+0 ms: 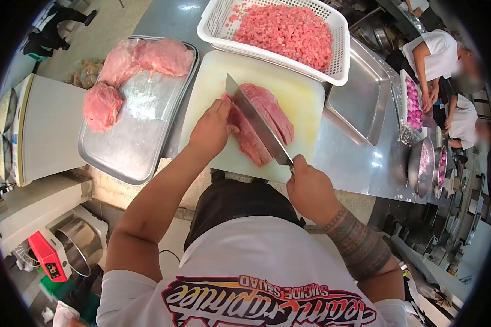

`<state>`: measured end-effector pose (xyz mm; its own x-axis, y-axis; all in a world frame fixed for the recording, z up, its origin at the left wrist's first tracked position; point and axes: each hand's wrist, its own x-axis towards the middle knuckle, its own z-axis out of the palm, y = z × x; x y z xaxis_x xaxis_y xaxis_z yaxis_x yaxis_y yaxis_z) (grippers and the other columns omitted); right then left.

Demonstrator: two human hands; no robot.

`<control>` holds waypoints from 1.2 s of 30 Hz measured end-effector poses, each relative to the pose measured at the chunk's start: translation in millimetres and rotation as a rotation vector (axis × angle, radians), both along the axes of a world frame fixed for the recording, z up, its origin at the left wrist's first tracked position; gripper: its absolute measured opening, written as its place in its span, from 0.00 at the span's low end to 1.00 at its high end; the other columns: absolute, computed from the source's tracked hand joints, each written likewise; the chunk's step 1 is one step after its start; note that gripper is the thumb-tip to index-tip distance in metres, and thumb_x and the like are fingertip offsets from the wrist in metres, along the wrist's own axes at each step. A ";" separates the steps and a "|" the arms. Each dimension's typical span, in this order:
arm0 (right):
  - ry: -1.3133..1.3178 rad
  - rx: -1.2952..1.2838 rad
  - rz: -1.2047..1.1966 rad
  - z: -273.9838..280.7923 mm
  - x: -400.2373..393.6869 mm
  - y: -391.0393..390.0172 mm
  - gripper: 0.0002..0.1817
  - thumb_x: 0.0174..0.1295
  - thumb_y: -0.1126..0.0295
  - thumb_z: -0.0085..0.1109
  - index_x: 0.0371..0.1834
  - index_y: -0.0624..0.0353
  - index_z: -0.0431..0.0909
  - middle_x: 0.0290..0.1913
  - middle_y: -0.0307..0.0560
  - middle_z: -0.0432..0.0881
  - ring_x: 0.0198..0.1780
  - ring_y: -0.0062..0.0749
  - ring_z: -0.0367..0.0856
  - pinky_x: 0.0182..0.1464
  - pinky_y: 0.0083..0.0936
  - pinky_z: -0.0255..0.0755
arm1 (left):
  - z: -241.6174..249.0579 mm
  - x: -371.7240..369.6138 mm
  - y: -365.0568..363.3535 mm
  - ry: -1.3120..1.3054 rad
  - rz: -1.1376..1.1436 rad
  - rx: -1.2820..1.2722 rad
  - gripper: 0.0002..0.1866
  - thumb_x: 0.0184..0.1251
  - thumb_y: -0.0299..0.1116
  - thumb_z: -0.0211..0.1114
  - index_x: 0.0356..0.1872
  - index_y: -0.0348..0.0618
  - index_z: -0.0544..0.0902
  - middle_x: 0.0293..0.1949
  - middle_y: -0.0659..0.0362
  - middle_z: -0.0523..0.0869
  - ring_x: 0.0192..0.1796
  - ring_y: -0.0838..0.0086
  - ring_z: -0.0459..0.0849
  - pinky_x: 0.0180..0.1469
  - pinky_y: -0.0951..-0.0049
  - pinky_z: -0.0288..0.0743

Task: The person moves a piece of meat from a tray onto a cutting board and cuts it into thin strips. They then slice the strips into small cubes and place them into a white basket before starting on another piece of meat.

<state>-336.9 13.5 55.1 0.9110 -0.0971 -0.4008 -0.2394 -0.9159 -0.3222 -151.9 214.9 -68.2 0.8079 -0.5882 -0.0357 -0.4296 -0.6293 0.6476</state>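
On the cutting board [213, 71] lies a piece of raw meat [270, 106], parted into slabs. My right hand [312, 192] is wrapped round the handle of a cleaver-like knife [262, 126]. Its broad blade stands between two portions of the meat, slanting from upper left to lower right. The curled fingers of my left hand [211, 128] hold the left portion of the meat, close beside the blade's upper end. The blade's lower edge is hidden by the meat.
A white perforated basket [341, 52] of diced meat [283, 30] stands behind the board. Left is a metal tray [123, 147] with large raw meat pieces [163, 57]; right, another metal tray [360, 98]. Two people handle red onions [413, 103] near metal bowls [421, 166].
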 end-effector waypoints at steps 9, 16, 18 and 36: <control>0.073 0.051 0.040 1.3 6.1 -7.8 0.13 0.66 0.73 0.61 0.46 0.66 0.68 0.31 0.65 0.84 0.36 0.64 0.87 0.38 0.54 0.81 | 3.0 5.7 0.2 0.024 -0.031 0.050 0.39 0.58 0.30 0.80 0.71 0.33 0.73 0.67 0.45 0.80 0.66 0.46 0.82 0.67 0.53 0.79; 0.002 0.105 0.016 -52.5 73.6 12.1 0.13 0.69 0.71 0.60 0.48 0.68 0.69 0.33 0.68 0.86 0.38 0.65 0.89 0.41 0.53 0.83 | -6.8 6.8 3.1 -0.014 -0.057 -0.016 0.29 0.62 0.31 0.78 0.62 0.36 0.75 0.66 0.46 0.79 0.69 0.47 0.80 0.68 0.54 0.80; -0.056 0.095 0.018 -75.6 88.5 27.3 0.15 0.69 0.69 0.61 0.49 0.68 0.69 0.34 0.68 0.87 0.38 0.64 0.90 0.41 0.53 0.83 | -10.3 7.0 4.2 -0.040 -0.061 -0.054 0.29 0.63 0.32 0.77 0.62 0.36 0.75 0.67 0.46 0.79 0.69 0.47 0.80 0.68 0.54 0.80; -0.131 0.123 -0.045 -83.3 42.7 25.6 0.15 0.66 0.74 0.55 0.53 0.70 0.69 0.30 0.67 0.85 0.36 0.68 0.87 0.39 0.58 0.80 | -24.4 0.2 4.9 -0.120 -0.015 -0.082 0.33 0.60 0.31 0.79 0.65 0.34 0.76 0.63 0.44 0.82 0.63 0.46 0.83 0.64 0.53 0.81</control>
